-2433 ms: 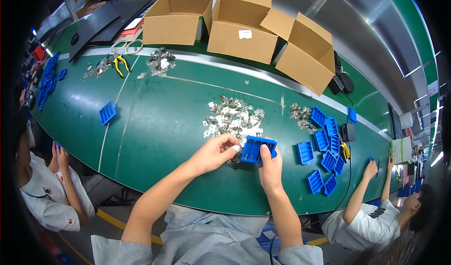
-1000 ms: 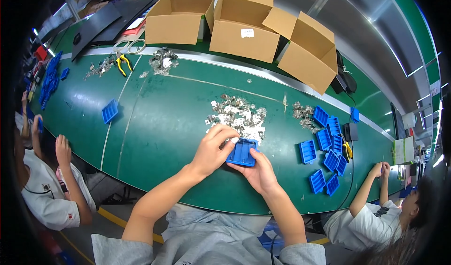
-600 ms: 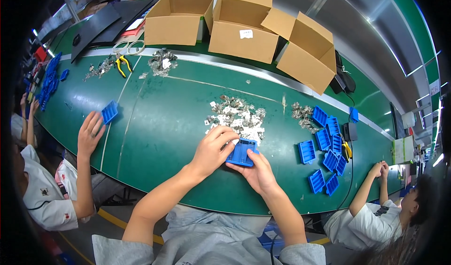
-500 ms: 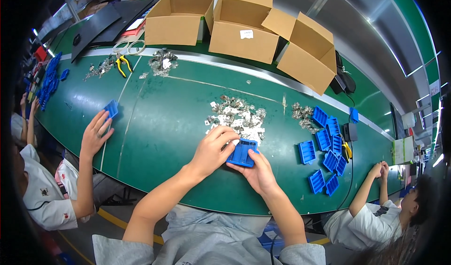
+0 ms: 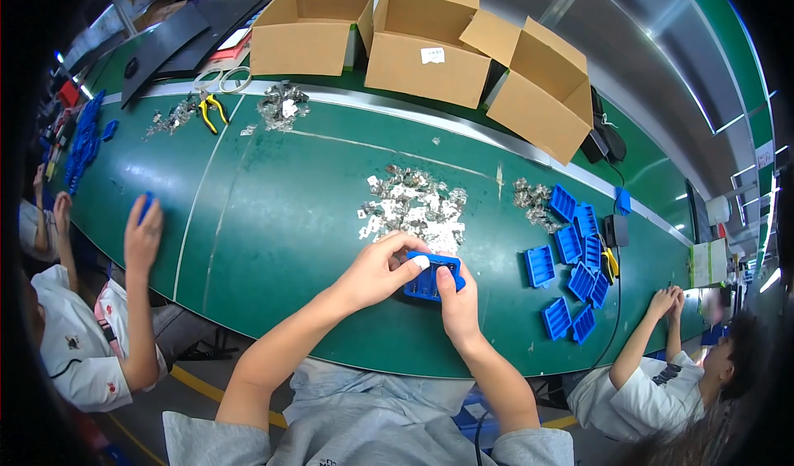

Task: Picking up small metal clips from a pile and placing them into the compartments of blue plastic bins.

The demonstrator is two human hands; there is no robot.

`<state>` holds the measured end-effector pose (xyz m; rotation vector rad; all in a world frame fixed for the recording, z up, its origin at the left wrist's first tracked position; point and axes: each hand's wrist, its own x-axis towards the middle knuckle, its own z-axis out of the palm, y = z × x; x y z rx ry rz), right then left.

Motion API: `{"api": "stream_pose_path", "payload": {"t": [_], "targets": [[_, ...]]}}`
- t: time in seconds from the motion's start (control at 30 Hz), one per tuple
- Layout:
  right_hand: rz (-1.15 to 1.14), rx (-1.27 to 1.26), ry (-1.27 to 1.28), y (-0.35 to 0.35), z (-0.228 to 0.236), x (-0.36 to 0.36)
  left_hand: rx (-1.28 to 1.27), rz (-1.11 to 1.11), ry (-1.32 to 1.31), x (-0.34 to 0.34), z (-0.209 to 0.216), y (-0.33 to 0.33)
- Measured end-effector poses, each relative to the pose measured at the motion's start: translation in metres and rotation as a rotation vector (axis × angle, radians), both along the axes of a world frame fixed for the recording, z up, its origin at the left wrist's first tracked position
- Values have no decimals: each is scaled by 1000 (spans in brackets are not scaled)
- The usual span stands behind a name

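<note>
Between my two hands is a blue plastic battery holder (image 5: 426, 284), a tray with slots facing up, held just above the near side of the green table. My left hand (image 5: 382, 266) grips its left side, with a white-covered thumb on the upper edge. My right hand (image 5: 457, 294) clasps the right side, its thumb pressing on the inside and its fingers behind. Just beyond the holder lies a pile of small shiny metal contact plates (image 5: 413, 205). Whether a plate sits under my thumbs is hidden.
Several blue battery holders (image 5: 540, 266) lie at the right, beside a smaller metal pile (image 5: 533, 201). Cardboard boxes (image 5: 426, 69) line the back. Yellow-handled pliers (image 5: 213, 114) lie far left. A co-worker's hand (image 5: 144, 234) holds a blue piece at left; another person (image 5: 670, 367) sits right.
My left thumb has come onto the holder's upper edge, and my right thumb has moved over its inside. The holder has tilted slightly. At left, the co-worker's hand has drawn leftward with its blue piece.
</note>
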<state>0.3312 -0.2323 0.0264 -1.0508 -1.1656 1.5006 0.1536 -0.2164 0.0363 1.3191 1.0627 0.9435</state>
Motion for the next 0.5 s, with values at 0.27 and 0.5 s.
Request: {"api": "stream_pose_path", "payload": {"t": [0.27,0.5], "targets": [[-125,152,-244,0,1,0,90,-61,50,0,8,-3],[-161,219,-307,0,5,1,163,-40,48,4,9,-6]]}}
